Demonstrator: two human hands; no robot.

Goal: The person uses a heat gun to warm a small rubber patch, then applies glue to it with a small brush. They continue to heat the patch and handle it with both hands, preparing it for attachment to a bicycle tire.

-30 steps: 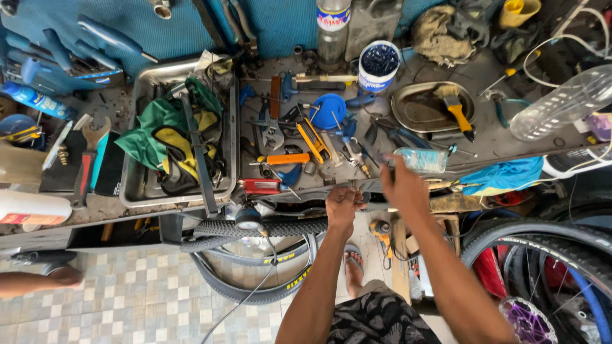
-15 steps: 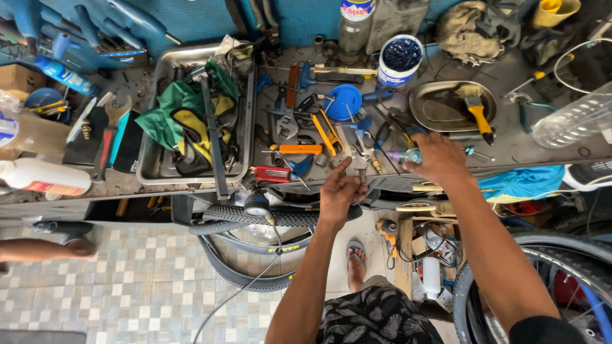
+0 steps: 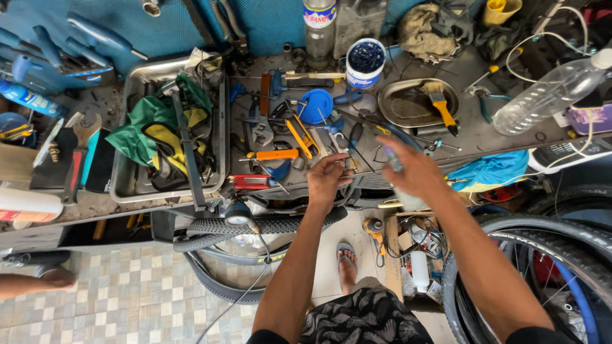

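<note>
— Where's your left hand [image 3: 326, 178]?

— Your left arm reaches straight forward, the wrist bent, the fingers curled down and pinched together at the tips.

— And your right hand [image 3: 414, 171]?

— Stretched forward too, just beside the left and slightly farther out, back up, fingers curled under.

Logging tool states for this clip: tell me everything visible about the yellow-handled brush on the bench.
The yellow-handled paintbrush lies flat in a shallow oval metal tray at the back right of the cluttered workbench. Its handle looks like yellow plastic and points toward the near edge; a dark metal band joins it to pale, worn-looking bristles that point toward the wall. Only the tray touches it; neither hand is near.
</note>
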